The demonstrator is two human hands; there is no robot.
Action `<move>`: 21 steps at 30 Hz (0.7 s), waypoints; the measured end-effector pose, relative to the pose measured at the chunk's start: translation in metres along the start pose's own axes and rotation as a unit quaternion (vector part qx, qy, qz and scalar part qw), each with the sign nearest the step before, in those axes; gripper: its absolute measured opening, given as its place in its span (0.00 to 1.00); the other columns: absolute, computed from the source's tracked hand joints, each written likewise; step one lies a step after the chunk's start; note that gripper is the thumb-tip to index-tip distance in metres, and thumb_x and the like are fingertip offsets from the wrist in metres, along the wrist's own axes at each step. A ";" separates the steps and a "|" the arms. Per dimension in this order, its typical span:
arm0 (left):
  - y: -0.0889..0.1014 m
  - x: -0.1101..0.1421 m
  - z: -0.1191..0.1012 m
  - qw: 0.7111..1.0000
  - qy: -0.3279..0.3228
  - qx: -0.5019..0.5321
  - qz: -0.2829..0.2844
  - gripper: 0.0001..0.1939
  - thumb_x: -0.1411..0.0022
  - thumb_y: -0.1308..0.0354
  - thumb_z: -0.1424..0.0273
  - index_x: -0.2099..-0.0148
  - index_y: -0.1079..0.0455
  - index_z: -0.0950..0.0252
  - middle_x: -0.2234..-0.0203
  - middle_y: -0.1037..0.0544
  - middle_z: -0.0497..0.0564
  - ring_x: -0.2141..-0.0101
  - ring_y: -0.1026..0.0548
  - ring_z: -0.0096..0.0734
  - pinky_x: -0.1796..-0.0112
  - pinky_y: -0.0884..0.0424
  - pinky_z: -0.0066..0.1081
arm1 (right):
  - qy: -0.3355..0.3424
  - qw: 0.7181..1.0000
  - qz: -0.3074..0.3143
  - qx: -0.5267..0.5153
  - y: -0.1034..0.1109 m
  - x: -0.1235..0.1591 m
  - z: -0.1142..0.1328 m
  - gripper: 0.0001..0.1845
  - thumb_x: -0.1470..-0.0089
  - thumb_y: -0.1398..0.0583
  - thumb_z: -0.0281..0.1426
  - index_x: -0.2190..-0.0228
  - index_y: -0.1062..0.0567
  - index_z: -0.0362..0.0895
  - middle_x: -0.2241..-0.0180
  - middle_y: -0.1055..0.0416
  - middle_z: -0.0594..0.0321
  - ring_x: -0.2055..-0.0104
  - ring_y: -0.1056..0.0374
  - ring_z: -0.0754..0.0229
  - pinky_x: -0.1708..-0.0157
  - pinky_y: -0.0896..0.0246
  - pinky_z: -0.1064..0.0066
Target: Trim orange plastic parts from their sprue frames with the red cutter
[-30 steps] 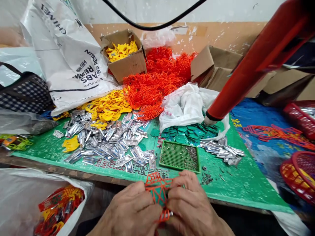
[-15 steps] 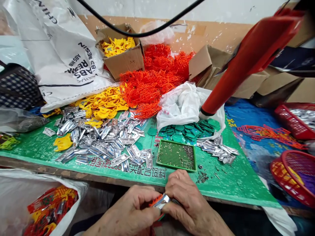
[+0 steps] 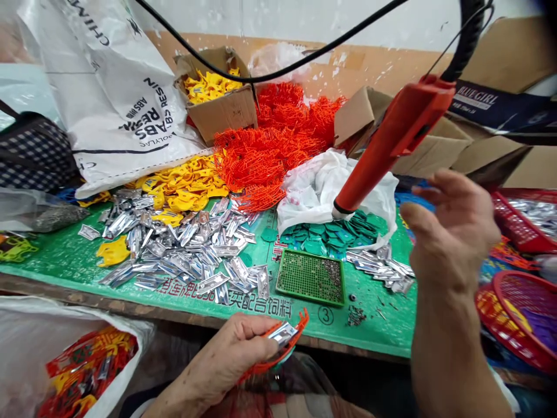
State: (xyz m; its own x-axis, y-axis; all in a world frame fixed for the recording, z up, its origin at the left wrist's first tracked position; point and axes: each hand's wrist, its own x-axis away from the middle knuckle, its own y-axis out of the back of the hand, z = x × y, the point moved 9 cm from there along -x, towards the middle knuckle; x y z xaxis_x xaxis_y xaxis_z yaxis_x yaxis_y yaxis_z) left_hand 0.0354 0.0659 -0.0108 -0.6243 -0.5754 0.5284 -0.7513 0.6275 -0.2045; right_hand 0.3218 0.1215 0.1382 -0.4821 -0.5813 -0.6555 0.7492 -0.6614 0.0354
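Head cam: left hand (image 3: pixel 232 354) pinches the orange plastic frame (image 3: pixel 278 348) with a silver metal plate (image 3: pixel 282 332) laid on top, held just off the near edge of the green mat (image 3: pixel 391 325), below the green perforated tray (image 3: pixel 311 277). Right hand (image 3: pixel 452 232) is raised with fingers spread and curled, holding nothing, just beside the hanging red driver (image 3: pixel 387 145), not touching it.

Judgement: parts are stacked, fastening step is up. Next move calls for a firm grip on the driver barrel and bringing its tip down square onto the plate while the left hand keeps the stack aligned.

Frame looks thin, curved and springy, a teal piece partly hidden under it. Plate is small, shiny, stamped; thumb pins it. Whether a screw is seated is too small to tell.
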 end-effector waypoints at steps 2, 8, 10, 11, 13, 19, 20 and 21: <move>-0.001 0.000 0.004 0.999 0.016 0.041 -0.003 0.12 0.48 0.44 0.66 0.66 0.22 0.67 0.82 0.34 0.43 0.79 0.44 0.24 0.75 0.48 0.26 | -0.003 0.997 0.053 -0.050 -0.031 -0.031 -0.009 0.34 0.54 0.30 0.34 0.45 0.30 0.46 0.44 0.32 0.53 0.45 0.34 0.52 0.60 0.36 0.64; 0.000 0.003 0.008 0.991 0.011 0.134 -0.022 0.08 0.48 0.43 0.68 0.71 0.26 0.68 0.82 0.38 0.41 0.79 0.47 0.22 0.75 0.50 0.25 | -0.140 0.947 0.175 -0.228 -0.115 -0.056 -0.013 0.19 0.60 0.30 0.31 0.63 0.25 0.40 0.67 0.23 0.71 0.63 0.27 0.65 0.61 0.37 0.65; 0.003 0.004 0.009 0.987 0.007 0.155 -0.030 0.09 0.46 0.42 0.66 0.69 0.26 0.67 0.81 0.36 0.42 0.78 0.44 0.22 0.74 0.45 0.24 | -0.179 0.934 0.184 -0.248 -0.127 -0.041 -0.007 0.19 0.65 0.28 0.28 0.67 0.25 0.41 0.71 0.24 0.71 0.68 0.27 0.66 0.66 0.34 0.68; 0.004 0.004 0.009 0.986 0.006 0.162 -0.036 0.10 0.45 0.41 0.65 0.68 0.25 0.67 0.80 0.35 0.43 0.78 0.43 0.23 0.73 0.43 0.25 | -0.197 0.928 0.191 -0.253 -0.131 -0.030 -0.005 0.21 0.67 0.27 0.26 0.67 0.25 0.42 0.72 0.24 0.71 0.70 0.28 0.66 0.68 0.33 0.69; 0.007 0.004 0.008 0.985 0.008 0.165 -0.047 0.11 0.44 0.40 0.63 0.67 0.25 0.67 0.79 0.32 0.44 0.78 0.40 0.24 0.72 0.39 0.25 | -0.220 0.916 0.207 -0.263 -0.138 -0.001 -0.002 0.23 0.68 0.27 0.25 0.66 0.25 0.43 0.74 0.25 0.70 0.73 0.29 0.65 0.70 0.32 0.69; 0.019 0.005 0.008 0.980 0.000 0.184 -0.071 0.12 0.45 0.36 0.61 0.68 0.23 0.66 0.78 0.28 0.46 0.75 0.33 0.29 0.68 0.36 0.28 | -0.292 0.909 0.201 -0.218 -0.134 0.083 -0.013 0.09 0.58 0.30 0.32 0.76 0.25 0.44 0.76 0.28 0.67 0.75 0.34 0.64 0.74 0.36 0.68; 0.022 0.006 0.008 0.979 -0.001 0.187 -0.077 0.12 0.45 0.36 0.61 0.68 0.22 0.66 0.79 0.28 0.47 0.74 0.33 0.29 0.68 0.36 0.28 | -0.298 0.909 0.196 -0.218 -0.133 0.090 -0.014 0.10 0.58 0.30 0.33 0.76 0.25 0.45 0.76 0.29 0.67 0.75 0.34 0.63 0.73 0.35 0.67; 0.024 0.007 0.008 0.978 -0.002 0.191 -0.082 0.12 0.45 0.36 0.61 0.69 0.22 0.66 0.79 0.28 0.47 0.75 0.33 0.29 0.68 0.35 0.28 | -0.302 0.907 0.193 -0.221 -0.132 0.095 -0.014 0.09 0.58 0.30 0.33 0.76 0.25 0.46 0.77 0.29 0.68 0.75 0.34 0.62 0.73 0.35 0.66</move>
State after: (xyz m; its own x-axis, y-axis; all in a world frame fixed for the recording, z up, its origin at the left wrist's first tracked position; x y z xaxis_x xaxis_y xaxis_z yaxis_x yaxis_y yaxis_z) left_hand 0.0115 0.0727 -0.0191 -0.4895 -0.6546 0.5761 -0.8658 0.2860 -0.4106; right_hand 0.1834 0.1602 0.0613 -0.2051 -0.9712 -0.1209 0.9597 -0.1754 -0.2195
